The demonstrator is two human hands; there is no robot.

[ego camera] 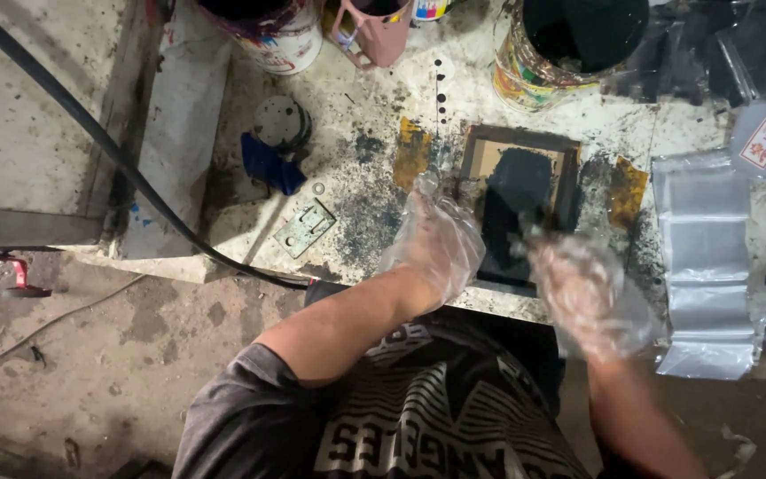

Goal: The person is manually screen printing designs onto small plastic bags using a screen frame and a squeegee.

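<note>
Small wooden-framed printing screen (518, 206) is lying flat near the front edge of the stained bench (374, 133), its mesh loaded with dark ink; likely light and stiff at the frame, slick with ink, best held by the bare wood edge. Gloved left hand (434, 241) is pressing the frame's left side, fingers loosely spread. Gloved right hand (578, 288) is blurring over the mesh, grip unclear; paint tins (569, 44) and clear plastic bags (707, 266) are sitting around.

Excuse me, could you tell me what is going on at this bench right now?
A person in thin plastic gloves works a small wooden frame covered with dark ink. The left hand steadies the frame's left edge; the right hand, blurred, is at its lower right. An open ink can stands behind, clear bags to the right.
</note>
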